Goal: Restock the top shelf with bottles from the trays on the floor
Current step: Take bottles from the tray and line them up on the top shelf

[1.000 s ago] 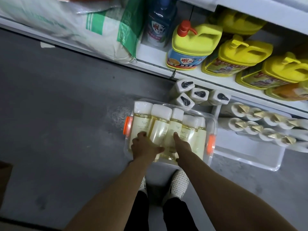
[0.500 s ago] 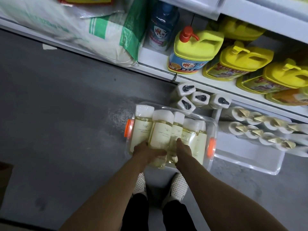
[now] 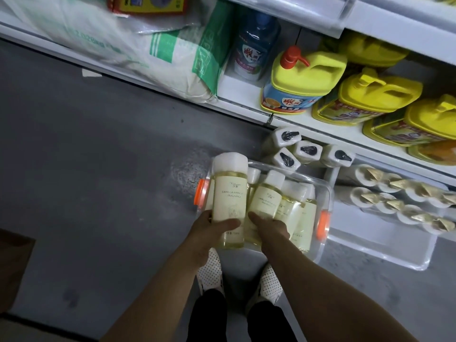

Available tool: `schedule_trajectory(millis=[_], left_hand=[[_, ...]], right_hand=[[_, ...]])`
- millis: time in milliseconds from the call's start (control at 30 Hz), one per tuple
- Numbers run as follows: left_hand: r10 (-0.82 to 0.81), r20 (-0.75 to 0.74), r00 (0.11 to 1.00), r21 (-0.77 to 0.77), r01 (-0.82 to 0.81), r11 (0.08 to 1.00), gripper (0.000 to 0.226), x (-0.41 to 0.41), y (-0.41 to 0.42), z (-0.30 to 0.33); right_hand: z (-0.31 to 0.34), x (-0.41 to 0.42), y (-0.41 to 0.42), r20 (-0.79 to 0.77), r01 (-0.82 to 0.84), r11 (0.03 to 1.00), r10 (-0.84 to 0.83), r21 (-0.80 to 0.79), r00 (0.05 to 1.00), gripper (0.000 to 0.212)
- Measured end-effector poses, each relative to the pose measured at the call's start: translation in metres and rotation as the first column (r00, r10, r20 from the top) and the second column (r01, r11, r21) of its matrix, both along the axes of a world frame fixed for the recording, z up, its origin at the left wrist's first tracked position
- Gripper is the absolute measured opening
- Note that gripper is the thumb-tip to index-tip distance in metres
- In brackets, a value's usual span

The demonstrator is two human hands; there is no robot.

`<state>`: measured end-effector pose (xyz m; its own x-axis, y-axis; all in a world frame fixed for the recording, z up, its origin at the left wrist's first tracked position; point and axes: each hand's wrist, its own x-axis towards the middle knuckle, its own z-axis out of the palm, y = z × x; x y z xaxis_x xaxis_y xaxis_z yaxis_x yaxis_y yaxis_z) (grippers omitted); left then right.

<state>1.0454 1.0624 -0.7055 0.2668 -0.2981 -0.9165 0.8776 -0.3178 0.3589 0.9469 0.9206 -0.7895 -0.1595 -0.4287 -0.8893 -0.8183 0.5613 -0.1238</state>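
A clear tray (image 3: pixel 328 191) with orange handles sits on the floor, holding several pale yellow bottles with white caps. My left hand (image 3: pixel 212 230) grips the lower part of one large bottle (image 3: pixel 229 193), raised above the tray. My right hand (image 3: pixel 270 228) grips a smaller bottle (image 3: pixel 267 196) beside it, also lifted. More bottles (image 3: pixel 301 208) lie in the tray to the right. The top shelf is out of view.
A second clear tray (image 3: pixel 385 253) at the right holds white bottles with gold tops (image 3: pixel 404 201). White bottles with black caps (image 3: pixel 308 150) stand behind the first tray. The bottom shelf carries yellow jugs (image 3: pixel 306 80), a blue bottle (image 3: pixel 254 50) and a sack (image 3: pixel 148 50). My feet (image 3: pixel 209 270) stand below.
Both hands closed on bottles and lifted them up out of the tray toward me; the left bottle now stands higher than the rest.
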Motion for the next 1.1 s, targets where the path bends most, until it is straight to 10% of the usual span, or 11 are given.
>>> schedule_trajectory(millis=[167,467,567,933,1100], left_hand=[[0.022,-0.006,1.0,-0.009,-0.022,1.0,0.039,0.001,-0.002,0.005],[0.107,-0.044,0.993,0.06,-0.104,0.993,0.072,-0.002,0.0,0.046],[0.077,-0.032,0.997,0.037,-0.076,0.996,0.087,-0.002,0.0,0.079],[-0.063,0.104,0.993,-0.034,0.067,0.997,0.045,0.009,-0.017,0.247],[-0.097,0.191,0.977,-0.088,0.115,0.989,0.049,0.023,-0.024,0.32]], right_hand=[[0.031,0.009,-0.007,0.125,0.129,0.98,-0.149,0.152,0.981,0.043],[0.089,-0.015,-0.008,0.223,0.174,0.915,-0.267,0.364,0.938,0.074],[0.135,-0.019,-0.016,0.286,0.17,0.908,-0.291,0.382,0.913,0.045],[0.307,-0.015,-0.048,0.575,-0.037,0.94,-0.177,0.34,0.799,0.069],[0.393,-0.005,-0.055,0.63,-0.069,0.975,-0.083,0.213,0.773,0.04]])
